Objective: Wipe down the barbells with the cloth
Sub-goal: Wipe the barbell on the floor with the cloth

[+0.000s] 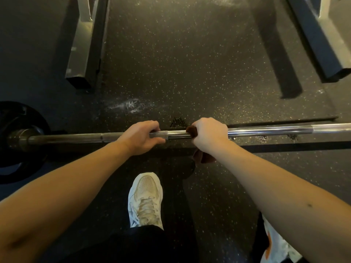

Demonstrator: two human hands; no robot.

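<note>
Looking down from my head, the bar (266, 130) runs level across in front of me, low over the floor (190, 73), with a black plate (28, 118) on its left end; the right end runs out of view. My left hand (141, 136) sits on the knurled stretch left of centre, fingers curled over the top of the bar and gripping it bare. My right hand (209, 134) is close beside it, apart by a short smooth section, and is closed in a fist round the cloth (190, 131), which wraps the bar. A brown edge shows past my thumb side and a loose tail hangs below my wrist. My shoe (145, 198) stands just behind the bar, and two rack feet (81, 54) lie farther off. I judge the bar heavy and stiff, so it will not flex or lift under my wiping, though it may roll on the plate, which is why the left hand steadies it. The polished steel looks slick and the cloth should slide easily there. The knurling will drag and catch the soft cloth, so it calls for a firmer squeeze. The cloth is light and limp, best bunched full in the palm with the bar running through the fist.
</note>
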